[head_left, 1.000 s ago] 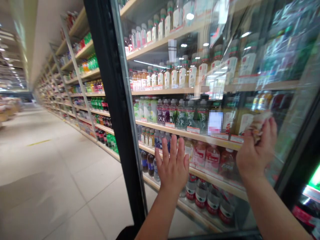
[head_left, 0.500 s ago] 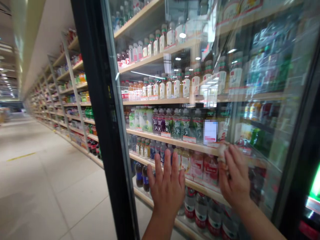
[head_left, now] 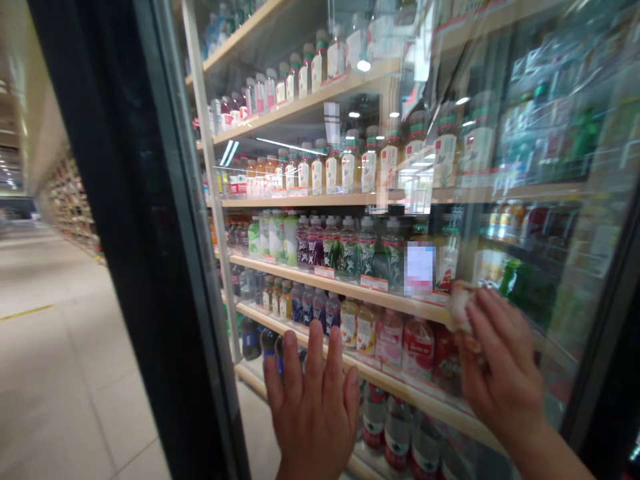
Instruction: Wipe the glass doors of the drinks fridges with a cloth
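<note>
A glass door [head_left: 520,267] with a black frame fills most of the view, and bottles on shelves show through it. My left hand [head_left: 313,413] is held up flat against or just before the pane, its fingers apart and nothing in it. To the right, my right hand [head_left: 510,373] grips a crumpled pale cloth [head_left: 461,308] at the glass. The cloth has a few brownish patches, and part of it is hidden under my fingers. A blurred white rectangle [head_left: 420,268], seemingly a reflection, shows on the pane above and between the hands.
Black door frame posts [head_left: 135,240] rise at the left and right. Behind the glass, wooden shelves [head_left: 330,283] carry several rows of drink bottles [head_left: 367,243]. A pale tiled floor [head_left: 65,373] and a long line of stocked shelving [head_left: 73,193] stretch away at left.
The left door post has shifted left in view and looks larger. My right hand and the cloth have moved right and slightly down; my left hand appears lower and farther left, still spread.
</note>
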`<state>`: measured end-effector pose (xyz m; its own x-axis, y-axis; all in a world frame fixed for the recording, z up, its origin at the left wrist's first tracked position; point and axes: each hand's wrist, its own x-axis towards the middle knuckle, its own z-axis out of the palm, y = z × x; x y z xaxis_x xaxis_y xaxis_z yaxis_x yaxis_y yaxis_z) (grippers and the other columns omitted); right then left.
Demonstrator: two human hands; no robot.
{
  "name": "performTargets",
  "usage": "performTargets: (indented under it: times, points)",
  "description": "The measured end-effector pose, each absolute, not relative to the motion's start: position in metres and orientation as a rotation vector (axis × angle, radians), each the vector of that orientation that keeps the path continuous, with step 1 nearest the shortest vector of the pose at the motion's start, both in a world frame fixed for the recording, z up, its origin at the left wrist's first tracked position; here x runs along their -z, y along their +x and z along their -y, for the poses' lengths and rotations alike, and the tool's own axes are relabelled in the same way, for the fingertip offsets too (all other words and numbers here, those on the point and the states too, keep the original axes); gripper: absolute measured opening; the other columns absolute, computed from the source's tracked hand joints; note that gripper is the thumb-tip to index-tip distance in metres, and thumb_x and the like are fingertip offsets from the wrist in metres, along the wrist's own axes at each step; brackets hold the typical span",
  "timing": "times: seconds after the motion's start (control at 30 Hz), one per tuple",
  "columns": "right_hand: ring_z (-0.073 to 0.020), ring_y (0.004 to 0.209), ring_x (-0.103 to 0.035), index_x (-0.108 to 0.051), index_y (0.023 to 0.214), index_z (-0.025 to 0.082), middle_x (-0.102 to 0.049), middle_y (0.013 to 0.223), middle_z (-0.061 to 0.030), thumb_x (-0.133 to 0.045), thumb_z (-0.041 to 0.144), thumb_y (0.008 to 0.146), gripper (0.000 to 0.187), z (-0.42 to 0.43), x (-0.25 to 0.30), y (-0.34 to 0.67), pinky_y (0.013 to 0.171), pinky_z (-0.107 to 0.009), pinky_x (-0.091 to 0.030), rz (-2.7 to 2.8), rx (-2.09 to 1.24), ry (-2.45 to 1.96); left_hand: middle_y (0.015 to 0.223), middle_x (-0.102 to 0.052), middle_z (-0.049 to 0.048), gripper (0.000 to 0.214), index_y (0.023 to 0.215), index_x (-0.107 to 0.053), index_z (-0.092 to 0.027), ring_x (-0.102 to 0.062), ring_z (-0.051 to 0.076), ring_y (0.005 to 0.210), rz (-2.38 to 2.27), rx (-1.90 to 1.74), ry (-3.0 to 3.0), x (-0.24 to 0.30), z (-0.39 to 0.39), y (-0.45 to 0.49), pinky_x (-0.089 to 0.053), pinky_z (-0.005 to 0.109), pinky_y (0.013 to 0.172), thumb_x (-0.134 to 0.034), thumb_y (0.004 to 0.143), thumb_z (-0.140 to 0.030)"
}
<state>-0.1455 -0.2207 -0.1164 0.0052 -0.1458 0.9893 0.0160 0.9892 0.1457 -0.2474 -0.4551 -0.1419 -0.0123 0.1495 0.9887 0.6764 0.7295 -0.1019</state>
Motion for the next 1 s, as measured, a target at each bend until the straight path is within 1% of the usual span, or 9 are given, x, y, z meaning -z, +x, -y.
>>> performTargets:
  times: [0.2, 0.3, 0.37, 0.5, 0.6, 0.7, 0.8, 0.87, 1.0]
  points:
    - [-0.0357, 0.139, -0.054, -0.051, 0.151, 0.037, -0.052, 0.156, 0.0022, -0.062, 0.022, 0.096, 0.058, 0.198, 0.097, -0.135, 0.120, -0.051, -0.045, 1.345, -0.035, -0.270, 0.171, -0.015, 0.0078, 0.073, 0.163, -0.022, -0.018, -0.009, 0.031, 0.160, 1.566, 0.462, -0.686, 0.145, 0.458, -0.248, -0.005, 0.049, 0.130, -0.055, 0.099, -0.027]
    - [-0.0377, 0.140, -0.053, -0.047, 0.154, 0.035, -0.049, 0.159, 0.0000, -0.062, 0.023, 0.096, 0.061, 0.208, 0.109, -0.138, 0.120, -0.058, -0.043, 1.519, 0.056, -0.016, 0.172, -0.014, 0.0070, 0.073, 0.164, -0.021, -0.017, -0.009, 0.032, 0.160, 1.582, 0.442, -0.688, 0.146, 0.458, -0.248, -0.004, 0.050, 0.130, -0.054, 0.099, -0.026]
    - [-0.0378, 0.136, -0.056, -0.050, 0.152, 0.032, -0.053, 0.156, -0.0035, -0.065, 0.024, 0.093, 0.061, 0.210, 0.113, -0.138, 0.119, -0.058, -0.045, 1.565, 0.123, 0.106, 0.172, -0.014, 0.0075, 0.074, 0.164, -0.020, -0.015, -0.009, 0.032, 0.160, 1.587, 0.434, -0.688, 0.147, 0.458, -0.248, -0.004, 0.051, 0.130, -0.054, 0.099, -0.026]
    - [-0.0356, 0.136, -0.057, -0.055, 0.147, 0.038, -0.056, 0.153, -0.0014, -0.068, 0.028, 0.093, 0.057, 0.201, 0.104, -0.134, 0.119, -0.056, -0.046, 1.398, -0.026, -0.173, 0.172, -0.013, 0.0084, 0.076, 0.164, -0.020, -0.014, -0.009, 0.033, 0.160, 1.580, 0.417, -0.687, 0.148, 0.459, -0.250, -0.005, 0.052, 0.130, -0.055, 0.098, -0.026]
    - [-0.0397, 0.138, -0.054, -0.056, 0.145, 0.042, -0.054, 0.154, 0.0012, -0.070, 0.032, 0.090, 0.058, 0.204, 0.109, -0.137, 0.119, -0.061, -0.043, 1.342, -0.109, -0.246, 0.172, -0.013, 0.0088, 0.077, 0.164, -0.020, -0.013, -0.009, 0.034, 0.159, 1.584, 0.396, -0.688, 0.149, 0.460, -0.251, -0.005, 0.053, 0.130, -0.056, 0.097, -0.026]
    - [-0.0409, 0.141, -0.051, -0.051, 0.151, 0.035, -0.049, 0.158, -0.0022, -0.071, 0.024, 0.088, 0.067, 0.223, 0.138, -0.142, 0.120, -0.062, -0.042, 1.424, 0.004, -0.134, 0.172, -0.013, 0.0083, 0.076, 0.164, -0.020, -0.013, -0.009, 0.034, 0.159, 1.589, 0.403, -0.684, 0.148, 0.460, -0.251, -0.005, 0.052, 0.130, -0.055, 0.098, -0.027]
    - [-0.0352, 0.148, -0.043, -0.045, 0.155, 0.023, -0.044, 0.161, -0.0057, -0.064, 0.013, 0.091, 0.068, 0.238, 0.161, -0.143, 0.126, -0.053, -0.036, 1.552, 0.059, 0.021, 0.172, -0.012, 0.0079, 0.075, 0.164, -0.019, -0.014, -0.008, 0.033, 0.160, 1.587, 0.418, -0.679, 0.148, 0.459, -0.249, -0.004, 0.051, 0.130, -0.053, 0.098, -0.027]
    - [-0.0330, 0.148, -0.043, -0.045, 0.154, 0.022, -0.046, 0.161, -0.0045, -0.063, 0.011, 0.091, 0.067, 0.237, 0.158, -0.142, 0.126, -0.049, -0.035, 1.596, 0.069, 0.080, 0.172, -0.012, 0.0078, 0.074, 0.164, -0.019, -0.014, -0.008, 0.033, 0.160, 1.589, 0.418, -0.689, 0.148, 0.458, -0.248, -0.004, 0.051, 0.130, -0.053, 0.099, -0.026]
    - [-0.0395, 0.138, -0.055, -0.053, 0.149, 0.034, -0.054, 0.154, -0.0038, -0.070, 0.016, 0.087, 0.066, 0.228, 0.127, -0.141, 0.115, -0.064, -0.045, 1.464, -0.027, -0.096, 0.171, -0.015, 0.0043, 0.068, 0.163, -0.022, -0.018, -0.011, 0.031, 0.160, 1.584, 0.510, -0.670, 0.148, 0.455, -0.246, -0.006, 0.051, 0.131, -0.050, 0.102, -0.030]
